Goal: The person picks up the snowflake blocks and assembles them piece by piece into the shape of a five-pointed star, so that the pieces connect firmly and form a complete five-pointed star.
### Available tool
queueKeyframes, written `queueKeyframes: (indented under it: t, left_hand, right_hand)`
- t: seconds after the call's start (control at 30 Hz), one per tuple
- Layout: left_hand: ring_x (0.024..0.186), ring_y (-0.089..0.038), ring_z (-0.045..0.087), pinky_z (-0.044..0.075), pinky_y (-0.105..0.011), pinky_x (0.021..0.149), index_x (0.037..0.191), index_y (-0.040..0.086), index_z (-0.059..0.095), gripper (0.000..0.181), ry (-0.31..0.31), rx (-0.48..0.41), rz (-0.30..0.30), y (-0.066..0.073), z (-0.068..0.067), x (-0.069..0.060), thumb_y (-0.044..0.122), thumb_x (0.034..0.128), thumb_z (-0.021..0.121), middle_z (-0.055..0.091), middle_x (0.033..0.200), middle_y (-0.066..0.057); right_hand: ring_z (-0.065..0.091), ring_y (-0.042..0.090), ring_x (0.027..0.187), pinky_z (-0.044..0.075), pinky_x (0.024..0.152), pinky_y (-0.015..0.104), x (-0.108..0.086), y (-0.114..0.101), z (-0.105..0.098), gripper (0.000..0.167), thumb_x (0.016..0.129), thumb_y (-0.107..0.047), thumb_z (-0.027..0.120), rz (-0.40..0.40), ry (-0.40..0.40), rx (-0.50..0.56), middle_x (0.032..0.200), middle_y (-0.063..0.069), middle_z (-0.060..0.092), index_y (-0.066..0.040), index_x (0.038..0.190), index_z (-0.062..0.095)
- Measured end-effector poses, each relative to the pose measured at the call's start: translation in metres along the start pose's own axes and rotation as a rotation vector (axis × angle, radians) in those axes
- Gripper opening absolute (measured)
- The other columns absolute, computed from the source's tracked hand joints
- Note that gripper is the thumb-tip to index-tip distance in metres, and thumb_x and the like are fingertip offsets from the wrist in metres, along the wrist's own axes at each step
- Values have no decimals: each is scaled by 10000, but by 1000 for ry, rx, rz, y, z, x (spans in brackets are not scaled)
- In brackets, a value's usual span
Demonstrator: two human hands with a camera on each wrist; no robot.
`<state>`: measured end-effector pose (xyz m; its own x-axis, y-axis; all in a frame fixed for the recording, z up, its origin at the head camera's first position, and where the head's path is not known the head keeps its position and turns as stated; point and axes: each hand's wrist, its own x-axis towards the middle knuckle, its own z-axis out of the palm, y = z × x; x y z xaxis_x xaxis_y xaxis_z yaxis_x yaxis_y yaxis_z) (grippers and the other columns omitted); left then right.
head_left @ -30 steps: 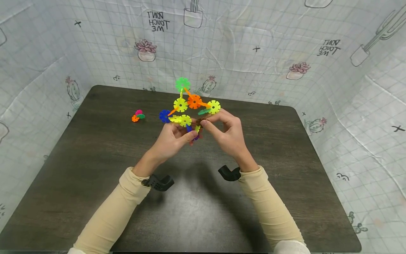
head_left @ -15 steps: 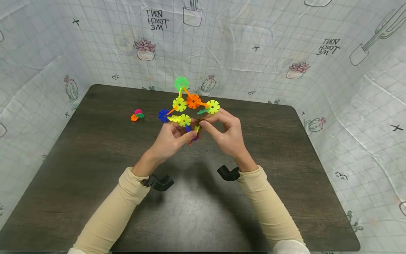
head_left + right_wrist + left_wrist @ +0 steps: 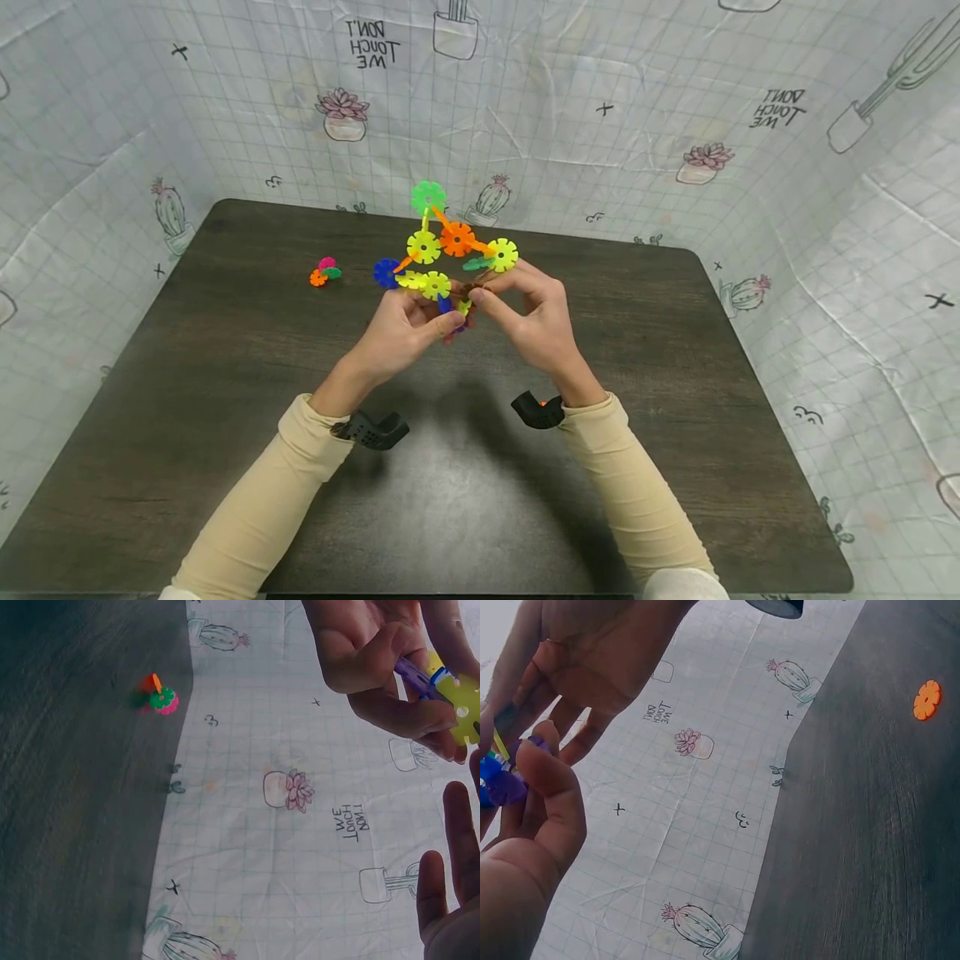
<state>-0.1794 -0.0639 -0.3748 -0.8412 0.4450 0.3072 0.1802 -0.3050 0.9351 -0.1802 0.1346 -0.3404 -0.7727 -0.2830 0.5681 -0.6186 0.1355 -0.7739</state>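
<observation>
A chain of slotted plastic discs (image 3: 424, 247) in yellow, orange, green and blue is held above the table in the head view. My left hand (image 3: 397, 333) grips its near end, where blue, purple and yellow discs join; the left wrist view shows the purple disc (image 3: 507, 787) between those fingers. With thumb and forefinger my right hand (image 3: 540, 325) pinches a dark brown disc (image 3: 472, 288), close against a yellow disc near the left thumb. Fingers hide most of the brown disc. Whether it is slotted in cannot be seen.
A small cluster of orange, pink and green discs (image 3: 326, 272) lies on the dark table (image 3: 240, 392) at the left. One loose orange disc (image 3: 928, 700) lies on the table, mostly hidden in the head view by the right wrist's black mount (image 3: 536, 410). Patterned cloth (image 3: 540, 108) hangs behind.
Both hands and the chain stay nearly in place, shifting very slightly left in the head view. A sliver of the loose orange disc has come into sight at the right wrist mount.
</observation>
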Motion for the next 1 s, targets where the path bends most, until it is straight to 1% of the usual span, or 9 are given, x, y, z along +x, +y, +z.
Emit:
queueKeyframes:
  t: [0.03,0.23,0.33,0.4,0.5,0.63,0.7,0.87,1.0]
  left_hand:
    - [713,-149,594,537,-246,699,1221,-103,576,255,-5,1,4,0,0,0,-33,979,620,699,913,-89]
    - [810,-171,669,570,-280,747,1271,-67,579,320,-41,20,12,-1,-4,-1,51,983,654,730,1011,-138]
    - [830,-176,680,579,-292,756,1292,-48,577,330,-42,43,-11,-1,-6,-2,31,980,651,719,1066,-184]
    - [837,-174,681,584,-306,760,1310,-34,571,344,-36,57,-31,-1,-7,-3,15,978,647,707,1091,-218]
    - [889,-166,700,587,-312,762,1364,-7,541,399,-20,47,-67,-1,-8,-4,3,978,640,689,1111,-191]
    - [976,-160,729,582,-278,750,1471,64,444,533,13,-16,-117,-2,-9,-5,-20,976,625,657,1094,-86]
    - [972,-161,736,580,-269,741,1476,80,405,557,29,-39,-127,-2,-9,-6,-34,974,619,639,1074,-74]
    - [970,-175,741,586,-281,742,1436,107,333,557,40,-71,-122,-3,-10,-7,-51,975,604,607,1075,-98]
    - [966,-183,741,578,-275,737,1490,152,275,596,51,-75,-110,-3,-11,-7,-11,1002,575,602,1099,-96]
  right_hand:
    - [659,200,1024,540,957,373,0,0,0,69,888,100,702,-2,0,-8,1002,170,714,38,883,733]
    - [662,220,1033,549,946,356,-2,2,-1,56,902,43,713,-6,8,-69,1030,182,725,26,928,760]
    - [655,263,1035,546,940,339,-3,5,-1,72,925,-16,700,-31,13,-89,1040,174,715,16,918,765]
    - [650,280,1031,545,932,334,-4,8,-1,142,957,-81,678,-59,20,-95,1042,191,701,18,903,763]
    - [644,256,1019,546,909,323,-5,11,1,245,1003,-144,629,-98,43,-102,1043,214,683,36,900,759]
    - [630,181,967,536,855,297,-6,13,4,228,1014,-60,585,-117,97,-108,991,196,677,53,908,751]
    - [625,162,933,530,830,285,-6,14,5,207,999,-3,576,-117,122,-113,951,186,679,57,903,750]
    - [640,146,912,537,805,272,-7,15,8,200,987,22,584,-111,158,-127,928,194,705,56,906,764]
    - [609,128,851,499,731,245,-7,17,11,209,987,1,594,-111,190,-128,898,197,712,53,896,775]
